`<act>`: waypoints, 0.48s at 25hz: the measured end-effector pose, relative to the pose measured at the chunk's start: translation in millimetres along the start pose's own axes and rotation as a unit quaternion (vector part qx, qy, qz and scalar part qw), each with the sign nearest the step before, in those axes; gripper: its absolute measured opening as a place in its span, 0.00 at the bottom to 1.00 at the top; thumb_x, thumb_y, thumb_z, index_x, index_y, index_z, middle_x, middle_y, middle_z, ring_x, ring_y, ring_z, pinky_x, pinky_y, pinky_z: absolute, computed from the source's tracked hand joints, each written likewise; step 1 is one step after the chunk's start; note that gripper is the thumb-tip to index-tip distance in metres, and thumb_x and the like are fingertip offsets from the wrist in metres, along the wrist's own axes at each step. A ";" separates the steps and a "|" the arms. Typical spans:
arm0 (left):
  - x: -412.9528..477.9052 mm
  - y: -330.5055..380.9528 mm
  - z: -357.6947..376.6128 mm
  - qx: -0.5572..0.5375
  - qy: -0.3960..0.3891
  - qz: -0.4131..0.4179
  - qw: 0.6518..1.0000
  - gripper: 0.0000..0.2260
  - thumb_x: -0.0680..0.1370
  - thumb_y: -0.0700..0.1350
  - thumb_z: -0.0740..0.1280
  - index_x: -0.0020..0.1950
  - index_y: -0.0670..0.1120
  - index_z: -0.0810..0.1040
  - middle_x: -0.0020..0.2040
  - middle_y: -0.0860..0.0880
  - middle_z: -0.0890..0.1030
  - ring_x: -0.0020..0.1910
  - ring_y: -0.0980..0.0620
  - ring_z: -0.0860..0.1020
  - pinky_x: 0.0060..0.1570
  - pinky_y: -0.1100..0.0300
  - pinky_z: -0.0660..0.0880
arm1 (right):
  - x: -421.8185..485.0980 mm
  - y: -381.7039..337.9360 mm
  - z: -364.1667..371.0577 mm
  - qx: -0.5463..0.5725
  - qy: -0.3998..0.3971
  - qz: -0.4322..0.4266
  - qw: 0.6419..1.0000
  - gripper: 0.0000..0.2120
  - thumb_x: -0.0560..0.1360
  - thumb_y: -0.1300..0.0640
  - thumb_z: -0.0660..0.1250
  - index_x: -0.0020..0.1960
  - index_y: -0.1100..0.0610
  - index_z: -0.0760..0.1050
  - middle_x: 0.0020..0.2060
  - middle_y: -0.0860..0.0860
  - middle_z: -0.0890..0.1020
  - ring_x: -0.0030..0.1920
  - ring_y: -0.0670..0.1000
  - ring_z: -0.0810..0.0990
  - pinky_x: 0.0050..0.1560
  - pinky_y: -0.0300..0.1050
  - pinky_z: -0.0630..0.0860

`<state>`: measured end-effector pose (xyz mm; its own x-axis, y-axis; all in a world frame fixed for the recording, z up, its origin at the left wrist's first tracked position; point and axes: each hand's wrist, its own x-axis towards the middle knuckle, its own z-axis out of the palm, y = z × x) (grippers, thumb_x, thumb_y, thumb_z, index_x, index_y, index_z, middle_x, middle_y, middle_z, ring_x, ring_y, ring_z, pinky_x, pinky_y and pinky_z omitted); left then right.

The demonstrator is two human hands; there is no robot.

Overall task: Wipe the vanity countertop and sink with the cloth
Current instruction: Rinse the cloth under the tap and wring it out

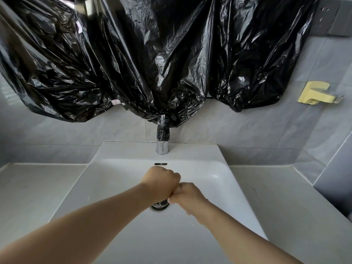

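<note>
Over the sink [118, 189] drain, both fisted hands [172, 189] touch knuckles, cloth unseen.

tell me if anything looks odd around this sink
Black plastic bags hang over the wall above the sink, draping onto the faucet. No cloth is visible: both hands, left and right, are fisted together over the drain.

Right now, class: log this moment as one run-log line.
left hand: fisted over drain | right hand: fisted, touching left | sink: white | cloth: not visible | faucet: no water seen
</note>
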<state>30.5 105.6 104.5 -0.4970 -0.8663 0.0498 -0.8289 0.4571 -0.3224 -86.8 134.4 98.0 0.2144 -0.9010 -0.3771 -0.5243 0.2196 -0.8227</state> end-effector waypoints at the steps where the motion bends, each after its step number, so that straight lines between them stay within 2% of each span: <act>1: -1.4 1.6 1.2 -0.040 -0.044 -0.054 0.997 0.09 0.75 0.40 0.61 0.55 0.43 0.69 0.50 0.46 0.80 0.46 0.44 0.79 0.34 0.59 0.65 | -1.1 -1.1 -3.3 -0.015 -0.006 -0.016 1.000 0.07 0.69 0.59 0.67 0.42 0.54 0.68 0.33 0.48 0.71 0.31 0.49 0.68 0.30 0.40 0.64; 2: -2.4 1.7 3.7 -0.094 -0.059 -0.101 0.989 0.11 0.75 0.41 0.61 0.57 0.44 0.66 0.51 0.46 0.79 0.49 0.44 0.78 0.36 0.58 0.67 | -1.7 -1.8 -7.0 -0.011 -0.019 -0.028 0.999 0.10 0.70 0.57 0.68 0.48 0.52 0.69 0.37 0.45 0.74 0.35 0.47 0.71 0.33 0.39 0.68; 4: -8.1 -3.2 5.6 -0.260 -0.090 -0.160 0.948 0.15 0.73 0.43 0.66 0.56 0.45 0.63 0.48 0.46 0.78 0.44 0.46 0.77 0.34 0.60 0.68 | -3.3 -2.5 -13.1 0.011 -0.031 -0.068 0.997 0.11 0.73 0.54 0.67 0.54 0.49 0.70 0.39 0.42 0.77 0.38 0.46 0.74 0.37 0.40 0.72; 5: -11.5 -9.1 6.2 -0.388 -0.105 -0.169 0.900 0.17 0.72 0.42 0.68 0.55 0.46 0.63 0.44 0.47 0.77 0.40 0.48 0.75 0.32 0.61 0.68 | -2.3 -1.9 -16.0 0.019 -0.011 -0.088 0.996 0.08 0.74 0.54 0.66 0.53 0.48 0.72 0.39 0.44 0.78 0.37 0.47 0.75 0.38 0.41 0.73; 7: -20.6 -20.2 0.9 -0.624 -0.120 -0.164 0.754 0.16 0.72 0.39 0.69 0.56 0.47 0.66 0.41 0.48 0.75 0.35 0.50 0.74 0.33 0.62 0.72 | 0.8 0.3 -22.9 0.049 0.059 -0.115 0.990 0.04 0.76 0.56 0.65 0.49 0.50 0.76 0.38 0.49 0.79 0.35 0.50 0.76 0.41 0.44 0.76; 8: -24.5 -24.1 -2.3 -0.687 -0.108 -0.162 0.700 0.12 0.74 0.39 0.68 0.54 0.47 0.69 0.41 0.48 0.76 0.35 0.51 0.75 0.35 0.62 0.74 | 2.9 1.9 -26.2 0.060 0.089 -0.124 0.986 0.03 0.76 0.56 0.66 0.47 0.51 0.78 0.38 0.50 0.80 0.35 0.49 0.77 0.42 0.43 0.77; 9: -27.2 -26.7 -5.1 -0.712 -0.088 -0.175 0.674 0.07 0.76 0.41 0.67 0.52 0.46 0.72 0.41 0.48 0.77 0.35 0.53 0.76 0.37 0.63 0.74 | 5.1 2.9 -29.2 0.061 0.112 -0.131 0.983 0.03 0.75 0.56 0.67 0.45 0.51 0.79 0.39 0.49 0.82 0.36 0.47 0.78 0.42 0.39 0.75; 10: -28.7 -28.7 -6.2 -0.723 -0.065 -0.198 0.658 0.03 0.76 0.42 0.67 0.48 0.45 0.73 0.41 0.48 0.78 0.35 0.54 0.77 0.37 0.64 0.75 | 6.0 3.0 -31.4 0.058 0.129 -0.138 0.980 0.04 0.74 0.56 0.68 0.42 0.51 0.80 0.38 0.47 0.82 0.38 0.45 0.78 0.41 0.35 0.73; 12: -29.1 -31.1 -4.3 -0.730 -0.034 -0.252 0.635 0.05 0.75 0.44 0.68 0.44 0.45 0.73 0.39 0.48 0.79 0.35 0.55 0.77 0.37 0.64 0.74 | 8.0 -0.2 -33.3 0.097 0.167 -0.143 0.971 0.06 0.74 0.57 0.68 0.39 0.53 0.80 0.36 0.47 0.81 0.40 0.46 0.78 0.42 0.37 0.73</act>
<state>69.7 117.5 117.2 -0.1038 -0.9609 -0.2568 -0.2570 -0.2236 0.9402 -112.4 114.6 109.3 0.0330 -0.9994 0.0107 -0.3104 -0.0204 -0.9504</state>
